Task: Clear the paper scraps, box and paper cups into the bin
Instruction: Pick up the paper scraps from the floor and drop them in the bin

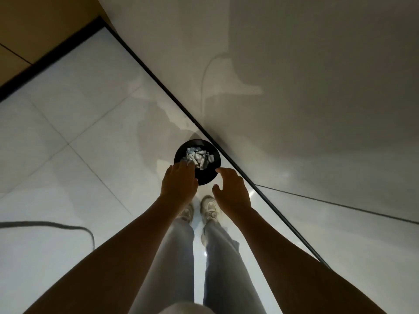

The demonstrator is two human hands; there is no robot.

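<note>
On the white tiled floor [68, 123], right by the wall [306, 75], stands a round black bin [205, 175]. It sits just in front of the person's feet. Inside the bin lies a heap of crumpled paper scraps [198, 157], white and pale blue. Some bits could be squashed cups or a box, but the heap is too small and dim to tell.

Both arms reach down over the bin. The left hand [179, 183] is over the near left edge of the bin. Its fingers [184, 166] point down into the bin and look a little bent. Something pale shows right at the tips, touching the heap. It may be a scrap held in a pinch, but the back of the hand hides the grip, so I cannot tell if it holds anything.

The right hand [231, 191] is beside the near right edge of the bin. Its fingers are loose and spread, the thumb sticks out to the side, and it holds nothing.

Below the hands are two pale shoes [209, 208] and light blue trousers [179, 257]. A thin dark strip [226, 155] runs along the bottom of the wall, just behind the bin. A grey cable [68, 226] curves across the floor on the left. A brown wooden panel [45, 26] fills the top left corner.
</note>
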